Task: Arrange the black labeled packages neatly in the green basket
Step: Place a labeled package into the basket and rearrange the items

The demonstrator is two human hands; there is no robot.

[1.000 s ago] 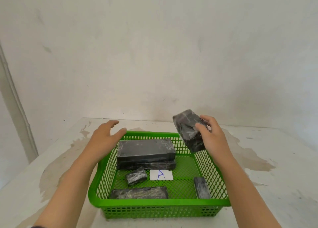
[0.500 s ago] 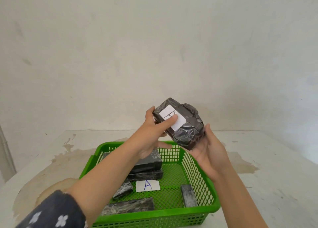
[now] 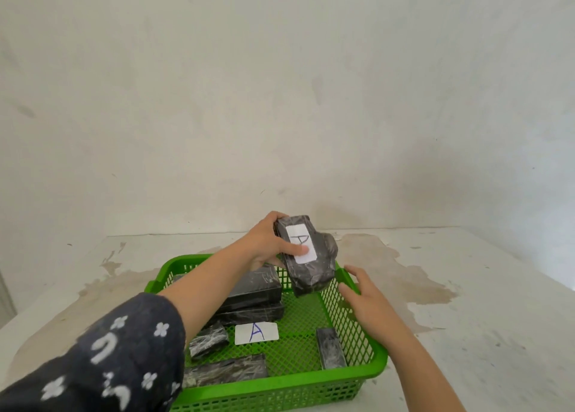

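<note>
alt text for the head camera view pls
The left hand holds a black package labelled A above a green basket of other black packages; the open right hand is at its right wall.

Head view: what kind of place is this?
Probably a bare room used for staged sorting: a plain whitewashed wall, a stained white table, and only a green basket of black packages.

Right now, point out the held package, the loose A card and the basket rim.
held package (image 3: 311, 274), head view, on its lower black wrap.
loose A card (image 3: 256, 333), head view, on the card's centre.
basket rim (image 3: 280, 386), head view, on the near green edge.
</note>
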